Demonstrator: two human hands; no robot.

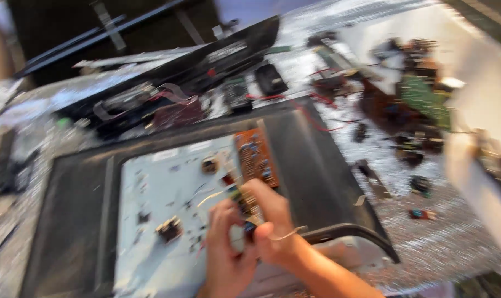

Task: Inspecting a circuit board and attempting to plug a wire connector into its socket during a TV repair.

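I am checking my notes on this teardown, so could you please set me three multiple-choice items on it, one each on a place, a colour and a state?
1. Where does the orange circuit board lie?
A. On the pale metal panel inside the dark frame
B. On the floor
C. Inside a closed box

2. What colour is the circuit board at the far right?
A. Green
B. White
C. Purple

3. How are the person's hands placed?
A. Both together on a small part
B. Both resting flat and apart
C. One out of view

Answers: 1 A, it rests at the edge of the pale metal panel. 2 A, the far board is green. 3 A, left hand and right hand meet at a small part; blur hides its kind.
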